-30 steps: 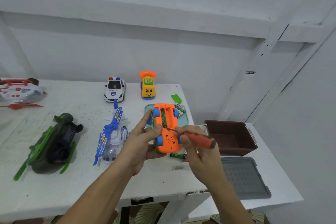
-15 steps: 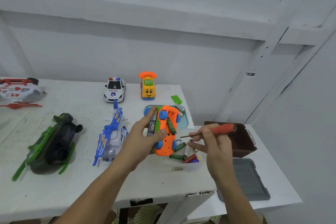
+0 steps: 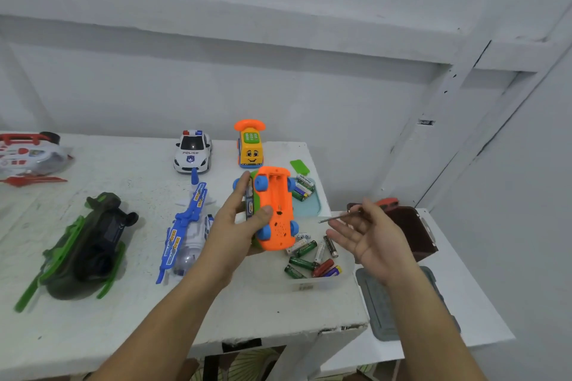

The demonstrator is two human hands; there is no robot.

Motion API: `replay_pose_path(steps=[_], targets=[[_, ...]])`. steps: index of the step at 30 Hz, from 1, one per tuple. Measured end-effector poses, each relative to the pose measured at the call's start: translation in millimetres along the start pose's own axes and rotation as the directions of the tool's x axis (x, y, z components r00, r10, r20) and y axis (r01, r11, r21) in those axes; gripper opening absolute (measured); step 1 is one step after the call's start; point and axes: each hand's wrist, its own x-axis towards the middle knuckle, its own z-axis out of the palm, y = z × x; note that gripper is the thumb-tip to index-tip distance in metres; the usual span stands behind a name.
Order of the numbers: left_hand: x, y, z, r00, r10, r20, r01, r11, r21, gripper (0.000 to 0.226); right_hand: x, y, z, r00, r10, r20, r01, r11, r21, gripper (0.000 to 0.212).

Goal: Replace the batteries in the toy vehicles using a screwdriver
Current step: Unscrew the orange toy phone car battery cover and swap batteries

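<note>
Worktop (image 3: pixel 123 170), far left: red-white helicopter (image 3: pixel 28 158), green helicopter (image 3: pixel 86 244), blue plane (image 3: pixel 185 232), police car (image 3: pixel 192 151) and yellow phone car (image 3: pixel 250 148). None looks opened, so I judge them all still to do. My left hand (image 3: pixel 238 226), fingers clamped on the orange toy car (image 3: pixel 275 207), holds it belly up above the worktop. Its battery bay is open and looks empty. Green cover (image 3: pixel 299 166) lies behind, fresh batteries (image 3: pixel 305 187) in the teal tray (image 3: pixel 309 210), loose cells (image 3: pixel 305 263) in the clear tub (image 3: pixel 309 286). My right hand (image 3: pixel 371 238) pinches the screwdriver (image 3: pixel 340 216), other fingers spread. Left to do: load cells, refit cover, screw down.
</note>
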Motion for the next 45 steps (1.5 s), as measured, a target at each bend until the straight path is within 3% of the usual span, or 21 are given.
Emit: replay_pose_path(steps=[3, 6, 9, 13, 19, 30, 39, 45], targets=[[5, 3, -1, 0.998, -0.062, -0.018, 0.060, 0.995, -0.081, 0.056, 18, -12, 6, 0.998, -0.020, 0.065, 0.028, 0.992, -0.121, 0.021], [12, 4, -2, 0.998, -0.052, -0.042, 0.046, 0.991, -0.122, 0.057, 42, -29, 17, 0.989, -0.113, 0.099, 0.145, 0.893, -0.425, 0.019], [22, 4, 1, 0.997, -0.027, -0.067, 0.016, 0.987, -0.160, 0.058, 74, -45, 28, 0.960, -0.199, 0.196, 0.277, 0.577, -0.768, 0.019], [36, 3, 7, 0.993, -0.017, -0.120, -0.007, 0.981, -0.193, 0.057, 130, -57, 42, 0.923, -0.186, 0.336, 0.359, 0.110, -0.927, 0.020], [53, -2, 13, 0.976, -0.011, -0.215, -0.033, 0.979, -0.201, 0.056, 208, -51, 70, 0.912, -0.101, 0.398, 0.380, -0.162, -0.911, 0.019], [60, -8, 15, 0.959, -0.005, -0.285, -0.048, 0.983, -0.178, 0.060, 298, -34, 74, 0.944, -0.110, 0.312, 0.305, -0.083, -0.949, 0.024], [62, -14, 13, 0.962, -0.019, -0.272, -0.031, 0.984, -0.178, 0.060, 304, -31, 63, 0.929, -0.100, 0.356, 0.364, 0.070, -0.929, 0.032], [61, -16, 11, 0.968, -0.020, -0.251, -0.030, 0.980, -0.196, 0.058, 294, -32, 57, 0.942, -0.087, 0.323, 0.333, 0.146, -0.932, 0.026]])
